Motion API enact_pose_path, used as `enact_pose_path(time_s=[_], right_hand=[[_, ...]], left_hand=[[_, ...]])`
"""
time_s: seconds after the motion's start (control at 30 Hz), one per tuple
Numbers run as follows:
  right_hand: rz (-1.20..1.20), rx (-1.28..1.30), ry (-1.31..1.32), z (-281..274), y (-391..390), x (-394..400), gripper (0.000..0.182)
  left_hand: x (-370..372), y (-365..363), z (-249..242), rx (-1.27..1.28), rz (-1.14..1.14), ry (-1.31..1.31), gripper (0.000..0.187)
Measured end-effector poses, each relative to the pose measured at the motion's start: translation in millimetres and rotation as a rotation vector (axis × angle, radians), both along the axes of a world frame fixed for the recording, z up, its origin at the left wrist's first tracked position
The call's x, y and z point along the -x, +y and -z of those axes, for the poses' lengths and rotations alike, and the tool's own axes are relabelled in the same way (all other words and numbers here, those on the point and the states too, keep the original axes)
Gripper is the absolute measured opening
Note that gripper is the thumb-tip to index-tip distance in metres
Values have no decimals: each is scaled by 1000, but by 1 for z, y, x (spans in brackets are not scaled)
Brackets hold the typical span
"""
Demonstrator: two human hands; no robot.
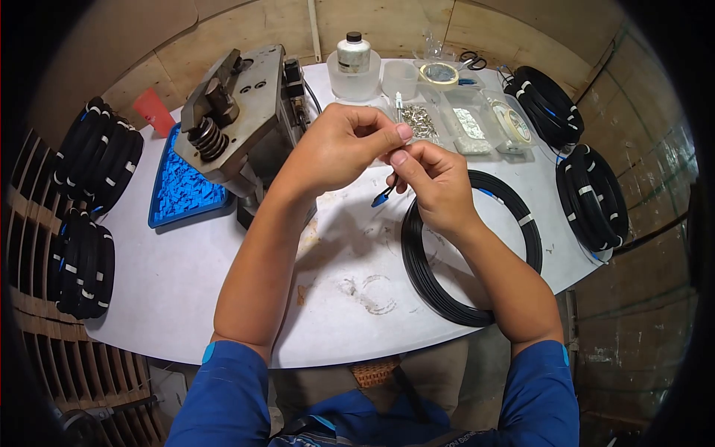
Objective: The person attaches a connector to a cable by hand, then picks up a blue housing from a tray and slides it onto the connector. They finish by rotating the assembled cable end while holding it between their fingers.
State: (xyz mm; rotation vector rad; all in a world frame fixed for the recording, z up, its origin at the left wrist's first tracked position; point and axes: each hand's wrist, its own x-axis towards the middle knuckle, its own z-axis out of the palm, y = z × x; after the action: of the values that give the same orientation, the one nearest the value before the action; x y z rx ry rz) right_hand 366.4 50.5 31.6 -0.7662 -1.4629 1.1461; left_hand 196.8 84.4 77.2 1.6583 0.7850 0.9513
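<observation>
My left hand (345, 146) and my right hand (439, 181) meet over the table, thumbs and forefingers pinched close together. From under my right hand's fingers comes a short black cable end (396, 190) with a blue connector (380, 200) on it. My left hand is closed at the fingertips just above it; I cannot tell what small piece it pinches. A coil of black cable (531, 242) with white tape bands lies flat beneath my right forearm. Right behind my fingertips is a clear bin of small metal terminals (419, 121).
A metal press (257, 112) stands left of my hands, beside a blue tray (154, 216) of small blue parts. Bundled black coils (86, 264) sit at the left edge, more coils (593, 197) at the right. Behind are a bottle (354, 56), tape roll (439, 73) and scissors (472, 61).
</observation>
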Motion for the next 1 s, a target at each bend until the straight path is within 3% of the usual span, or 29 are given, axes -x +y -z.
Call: enact_pose_path(time_s=[0.1, 0.23, 0.53, 0.57, 0.67, 0.7, 1.0], right_hand=[[21, -5, -15, 2, 0, 0, 20], [51, 4, -13, 3, 1, 0, 20], [63, -31, -18, 3, 1, -2, 21], [73, -24, -16, 2, 1, -2, 20], [83, -66, 24, 4, 5, -4, 17], [72, -76, 32, 7, 7, -6, 18], [100, -6, 20, 15, 14, -8, 20]], left_hand=[[2, 2, 0, -26, -47, 163, 28], [-4, -1, 4, -83, -53, 36, 34], [-8, -3, 5, -149, -121, 33, 30], [-9, -8, 0, -182, -218, 124, 29], [-12, -30, -19, -489, -454, 323, 31], [-11, -35, -22, -655, -485, 279, 34], [62, -89, -117, -1143, -684, -92, 23]])
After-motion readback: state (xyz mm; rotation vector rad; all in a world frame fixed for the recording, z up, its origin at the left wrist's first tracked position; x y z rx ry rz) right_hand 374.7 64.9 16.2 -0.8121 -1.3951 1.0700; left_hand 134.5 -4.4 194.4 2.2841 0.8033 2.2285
